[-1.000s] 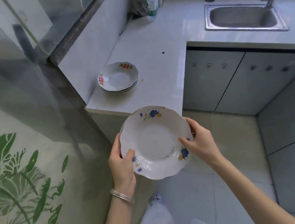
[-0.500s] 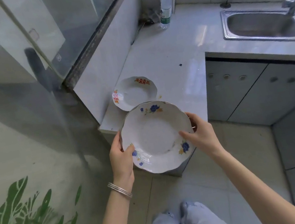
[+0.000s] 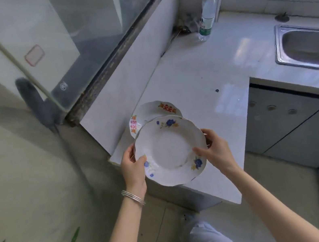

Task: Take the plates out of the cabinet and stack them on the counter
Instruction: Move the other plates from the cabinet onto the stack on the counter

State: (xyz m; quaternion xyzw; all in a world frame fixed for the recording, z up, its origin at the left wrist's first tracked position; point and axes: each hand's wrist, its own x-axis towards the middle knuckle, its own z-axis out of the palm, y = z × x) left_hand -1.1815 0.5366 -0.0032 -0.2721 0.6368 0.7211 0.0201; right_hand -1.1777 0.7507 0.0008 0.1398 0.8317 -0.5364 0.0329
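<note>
While both hands, left hand (image 3: 132, 167) & right hand (image 3: 215, 149), grip the blue-flowered plate (image 3: 170, 150) by opposite rims, the red-patterned plate stack (image 3: 150, 111) sits just beyond, far-left on the counter (image 3: 199, 75).

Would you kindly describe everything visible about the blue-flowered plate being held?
The blue-flowered plate is white and glossy, ceramic by its look, with a scalloped rim, a shallow round well and blue and yellow flower sprigs on the rim. It is empty and tilted toward the camera. The left hand and right hand grip opposite edges, thumbs on the rim. It partly hides the red-patterned plates on the counter.
</note>
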